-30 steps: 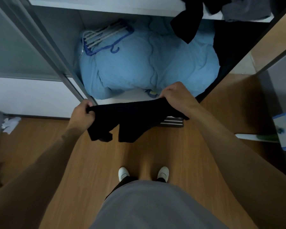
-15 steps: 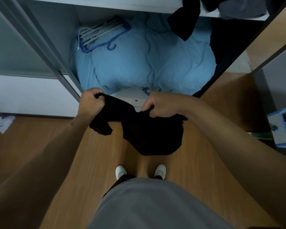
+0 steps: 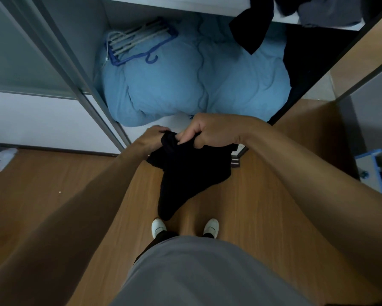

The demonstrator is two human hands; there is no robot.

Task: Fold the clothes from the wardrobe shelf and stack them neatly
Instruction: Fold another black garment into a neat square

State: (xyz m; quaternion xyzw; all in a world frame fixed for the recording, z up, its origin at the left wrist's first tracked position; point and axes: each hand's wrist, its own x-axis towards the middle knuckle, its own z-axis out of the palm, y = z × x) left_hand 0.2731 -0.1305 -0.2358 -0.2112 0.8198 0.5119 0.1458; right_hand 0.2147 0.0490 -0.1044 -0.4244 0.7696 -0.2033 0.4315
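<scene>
A black garment (image 3: 185,173) hangs doubled over in front of me, above the wooden floor. My left hand (image 3: 151,139) grips its upper left edge. My right hand (image 3: 210,130) pinches the cloth right beside it, so both hands nearly touch. The garment's lower end droops toward my feet. On the white wardrobe shelf (image 3: 185,2) at the top, another black garment (image 3: 252,25) dangles over the edge next to a crumpled grey garment (image 3: 329,12).
A bulky light-blue duvet (image 3: 196,85) fills the wardrobe bottom, with several hangers (image 3: 137,43) lying on it. A sliding door frame (image 3: 75,85) stands at the left. A blue and white box (image 3: 375,168) sits at the right, crumpled white paper (image 3: 2,156) at the left.
My hands came together from spread apart, folding the black garment in half. It now hangs longer and narrower below them.
</scene>
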